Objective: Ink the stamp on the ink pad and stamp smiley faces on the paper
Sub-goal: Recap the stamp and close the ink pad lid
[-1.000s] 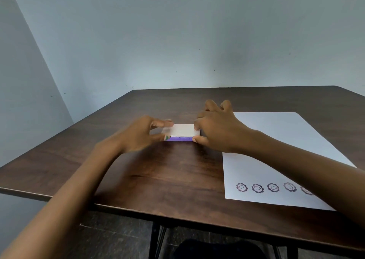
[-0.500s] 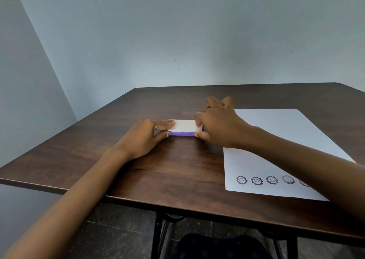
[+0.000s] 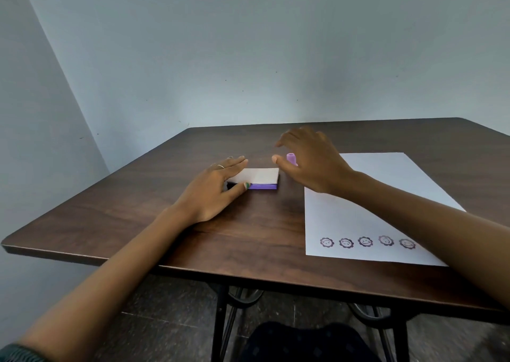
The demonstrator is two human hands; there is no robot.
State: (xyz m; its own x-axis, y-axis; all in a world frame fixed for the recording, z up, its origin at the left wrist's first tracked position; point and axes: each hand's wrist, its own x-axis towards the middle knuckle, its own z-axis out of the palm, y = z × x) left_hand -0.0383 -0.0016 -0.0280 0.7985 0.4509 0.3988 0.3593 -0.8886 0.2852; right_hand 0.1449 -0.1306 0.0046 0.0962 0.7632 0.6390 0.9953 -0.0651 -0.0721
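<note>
The ink pad (image 3: 260,178), a flat purple case with a white lid, lies near the table's middle. My left hand (image 3: 214,192) holds its left end, with the fingers flat on the lid and the thumb against the front edge. A dark gap shows under the lid by the thumb. My right hand (image 3: 309,163) hovers just right of the pad with its fingers spread and nothing in it. The small purple stamp (image 3: 291,159) stands upright beside its palm, partly hidden. The white paper (image 3: 386,196) lies to the right, with a row of several purple smiley prints (image 3: 365,242) along its near edge.
The dark wooden table (image 3: 248,237) stands against a pale wall, with its near edge (image 3: 193,270) close to me. Black metal legs (image 3: 220,320) and a dark floor show below it. My right forearm crosses the paper's near right corner.
My right hand has let go of the ink pad's right end, lifted and opened, and the purple stamp now shows behind it. My left hand stays on the pad's left end.
</note>
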